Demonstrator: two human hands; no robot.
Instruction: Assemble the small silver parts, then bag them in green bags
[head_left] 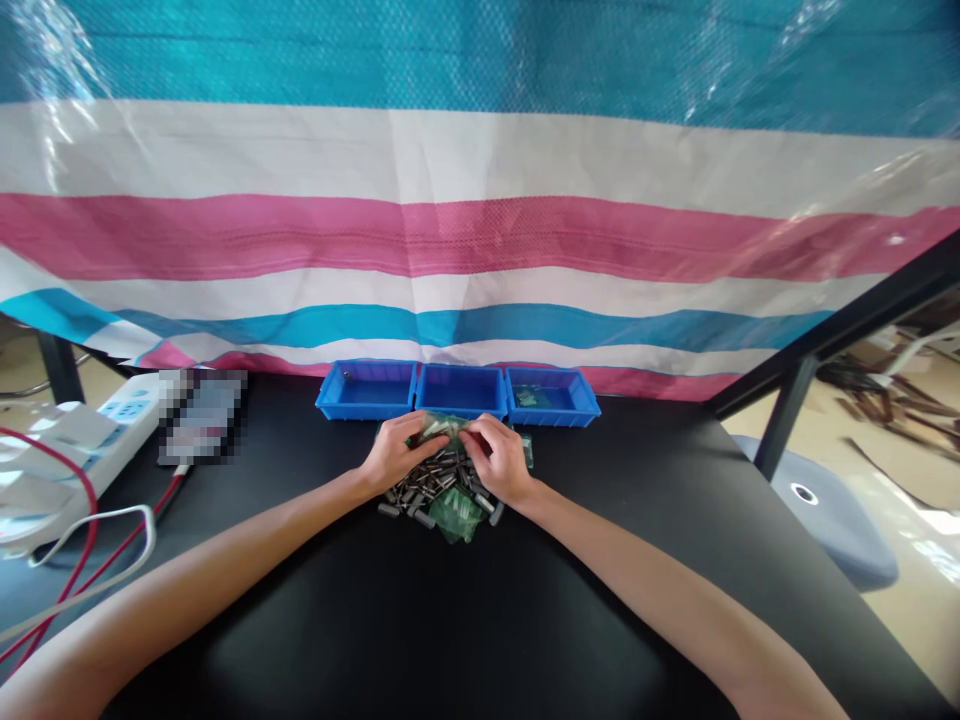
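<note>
Both hands are above a pile of small dark metal parts (427,482) on the black table. My left hand (396,455) is closed on the left side of a small greenish plastic bag (439,427) with pale pieces inside. At the bag's right side my right hand (501,460) pinches with thumb and fingers. The hands partly cover the bag. Another green plastic bag (456,514) lies on the near side of the pile. More green plastic (528,450) shows just beyond my right hand.
Behind the pile three blue bins stand side by side: the left bin (367,412) holds a tiny item, then the middle bin (461,409), then the right bin (559,416) with a green bag. A power strip (124,415) and cables lie left. A striped sheet (480,240) hangs behind.
</note>
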